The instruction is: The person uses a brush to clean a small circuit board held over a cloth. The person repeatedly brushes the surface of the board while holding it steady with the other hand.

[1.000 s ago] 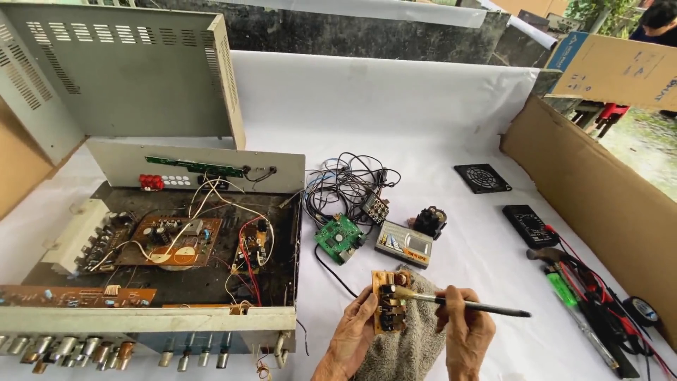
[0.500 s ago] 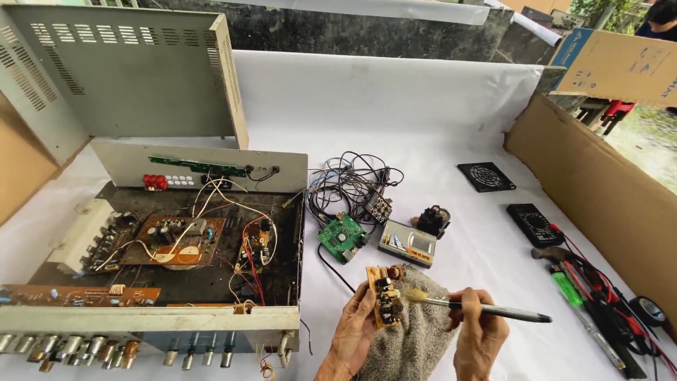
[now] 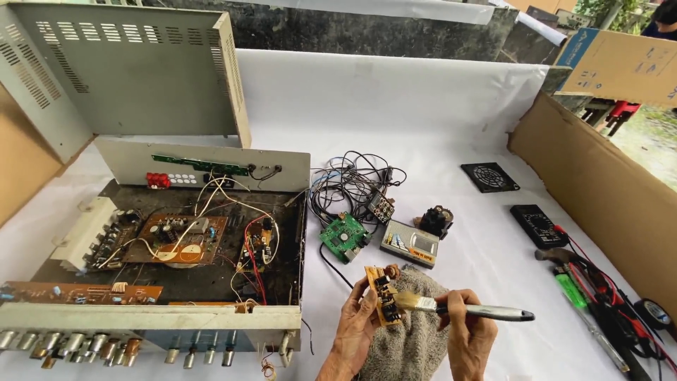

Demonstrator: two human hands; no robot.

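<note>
Outdoors, white-sheeted table (image 3: 437,99), cardboard walls (image 3: 599,183).

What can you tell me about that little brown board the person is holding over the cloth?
The small circuit board is a narrow brownish-orange strip carrying dark parts and a round one at its upper end. The left hand pinches its left edge, holding it tilted, nearly upright, above a grey cloth. The bristles of a brush, held in the right hand, rest against its right side.
</note>
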